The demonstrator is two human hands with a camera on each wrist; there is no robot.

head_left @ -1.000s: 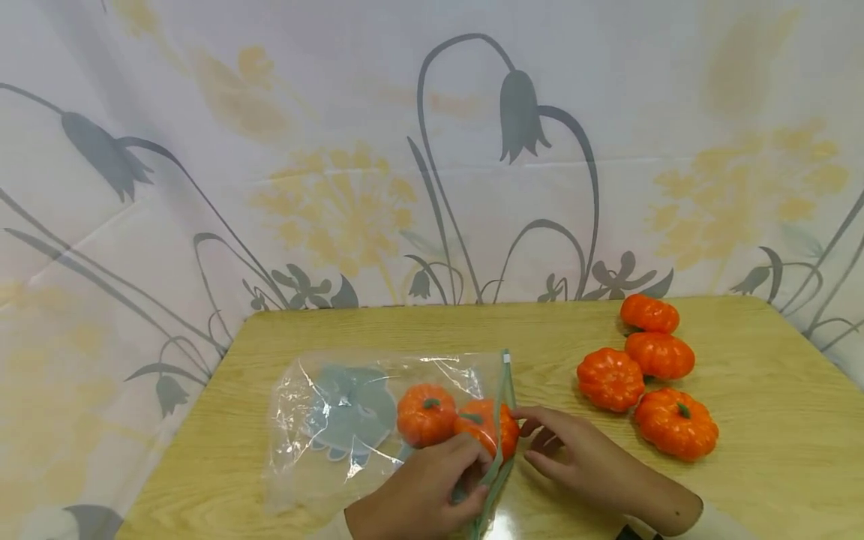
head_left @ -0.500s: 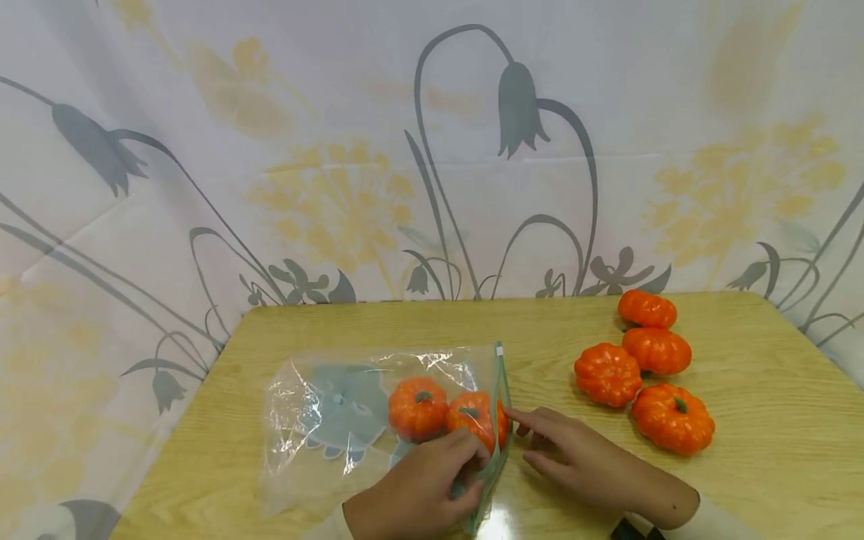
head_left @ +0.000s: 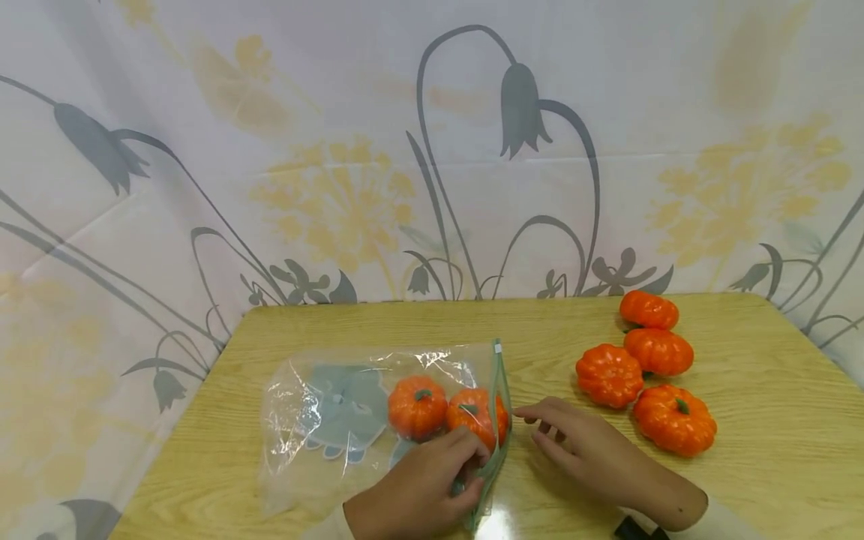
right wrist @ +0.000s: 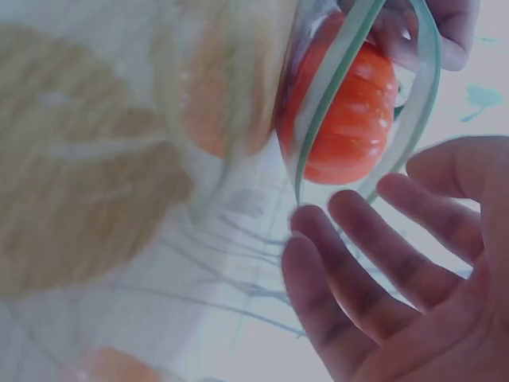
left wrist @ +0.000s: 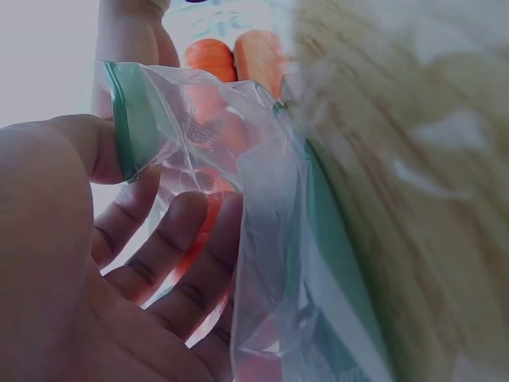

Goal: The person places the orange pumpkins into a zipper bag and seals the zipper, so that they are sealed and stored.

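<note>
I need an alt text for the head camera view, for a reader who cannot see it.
A person's left hand holds the green rim of a clear zip bag with two orange pumpkins inside; the right hand is near the rim. Four more pumpkins sit on the wood-grain table at right.

Off-white left sleeve [head_left: 328, 527]; off-white right sleeve [head_left: 725, 523], small black angular piece [head_left: 631, 529] beside it.
</note>
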